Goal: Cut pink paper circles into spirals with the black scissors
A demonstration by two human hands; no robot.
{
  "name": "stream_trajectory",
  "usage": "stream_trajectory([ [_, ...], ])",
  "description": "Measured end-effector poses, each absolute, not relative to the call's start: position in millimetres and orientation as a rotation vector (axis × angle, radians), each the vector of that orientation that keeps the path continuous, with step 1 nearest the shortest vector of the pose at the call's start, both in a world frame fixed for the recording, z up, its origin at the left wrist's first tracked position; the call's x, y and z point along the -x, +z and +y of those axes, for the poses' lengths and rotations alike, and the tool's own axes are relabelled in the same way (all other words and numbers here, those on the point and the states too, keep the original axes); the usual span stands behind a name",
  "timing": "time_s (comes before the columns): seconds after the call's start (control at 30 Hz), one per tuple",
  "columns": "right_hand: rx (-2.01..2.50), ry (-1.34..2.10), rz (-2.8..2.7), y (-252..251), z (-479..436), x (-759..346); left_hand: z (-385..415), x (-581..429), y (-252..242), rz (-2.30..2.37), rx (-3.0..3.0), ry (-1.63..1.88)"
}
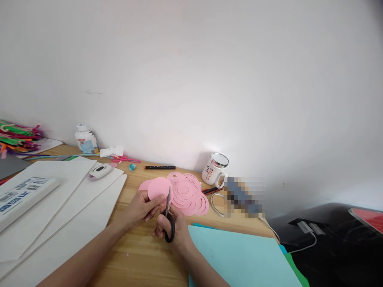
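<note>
The left hand (151,205) has a pink paper disc (158,189) pinched up by its fingertips, while the right hand (178,228) grips black-handled scissors (168,215), blades at the disc's edge. Just beyond them, pink cut-outs (185,193) cover the wooden surface (143,257); farther right, I see a white mug (212,170).

Head-worn view, forward and down
</note>
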State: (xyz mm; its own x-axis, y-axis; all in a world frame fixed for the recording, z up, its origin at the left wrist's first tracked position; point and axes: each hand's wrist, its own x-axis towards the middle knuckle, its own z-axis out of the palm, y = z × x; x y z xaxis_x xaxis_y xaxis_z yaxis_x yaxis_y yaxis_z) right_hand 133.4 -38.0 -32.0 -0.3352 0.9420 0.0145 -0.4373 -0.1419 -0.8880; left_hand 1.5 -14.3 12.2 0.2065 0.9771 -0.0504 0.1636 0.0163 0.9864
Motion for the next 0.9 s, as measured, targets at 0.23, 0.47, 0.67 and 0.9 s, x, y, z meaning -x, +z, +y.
stream_trajectory([
  [0.23, 0.766, 1.606, -1.058, -21, -33, -140, -15, 0, 14, 1.185, -1.403, 0.910],
  [0.47, 0.795, 1.607, -1.102, -20, -33, -141, -14, 2, 15, 1.182, -1.373, 0.913],
  [0.67, 0.765, 1.645, -1.064, -27, -33, -141, -13, 4, 11, 1.130, -1.340, 0.925],
  [0.9, 0.718, 1.654, -1.053, -34, -33, -139, -12, 4, 9, 1.164, -1.324, 0.968],
])
